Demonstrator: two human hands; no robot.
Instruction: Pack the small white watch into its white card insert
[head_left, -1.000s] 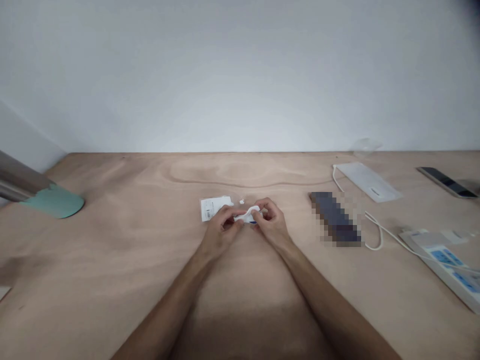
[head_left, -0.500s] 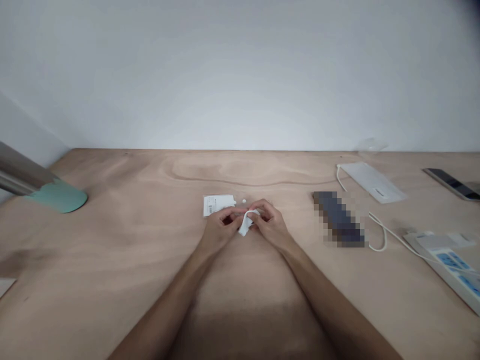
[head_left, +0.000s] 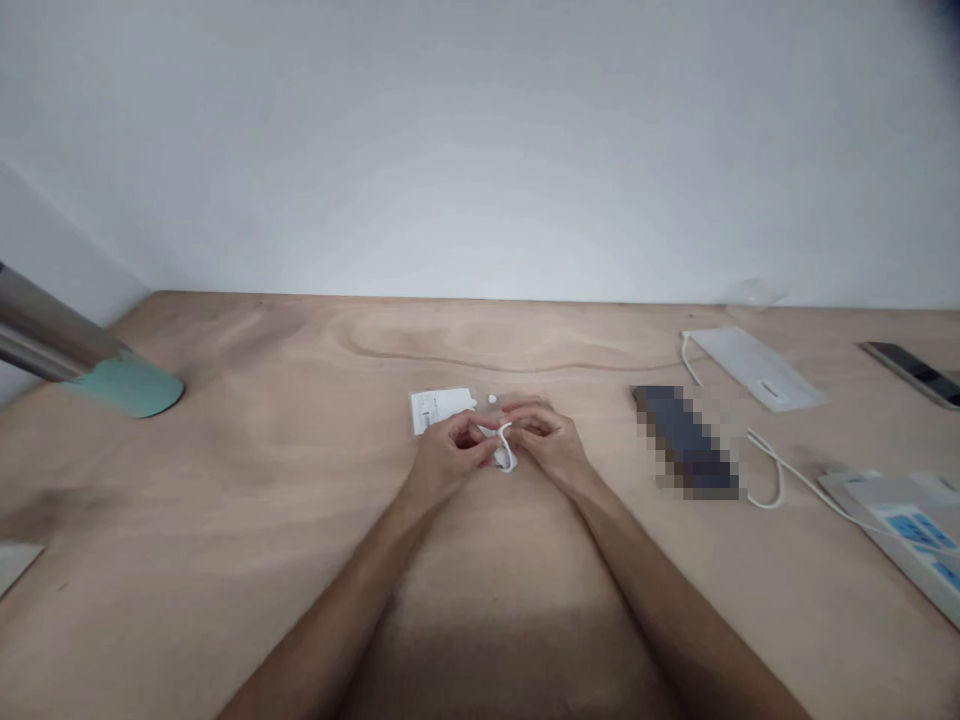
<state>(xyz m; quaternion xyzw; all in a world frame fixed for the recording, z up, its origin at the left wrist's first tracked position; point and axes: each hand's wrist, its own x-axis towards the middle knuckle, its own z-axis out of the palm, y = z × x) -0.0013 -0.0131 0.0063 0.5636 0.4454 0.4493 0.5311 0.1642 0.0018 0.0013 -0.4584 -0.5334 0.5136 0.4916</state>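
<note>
Close together above the wooden table, my left hand (head_left: pixel 452 447) and my right hand (head_left: pixel 551 440) pinch a small white piece (head_left: pixel 505 455) between thumbs and fingers. It looks thin, with a curved white edge facing me; its kind cannot be made out. Fingertips hide part of it. Just beyond my left hand lies a white packet (head_left: pixel 439 404) with a printed label. A tiny white bit (head_left: pixel 492 398) rests on the wood beside the packet, past my fingers.
A blurred dark object (head_left: pixel 686 440) lies to the right, near a white cable (head_left: pixel 769 505). Farther right are a pale translucent pouch (head_left: pixel 757 370), a phone (head_left: pixel 911 372) and a white-and-blue power strip (head_left: pixel 911 535). A metal-and-teal cylinder (head_left: pixel 142 385) stands at the left.
The white piece has turned: its broad face showed before, and now a thin curved edge shows. My fingers have shifted around it. The whole view has moved slightly.
</note>
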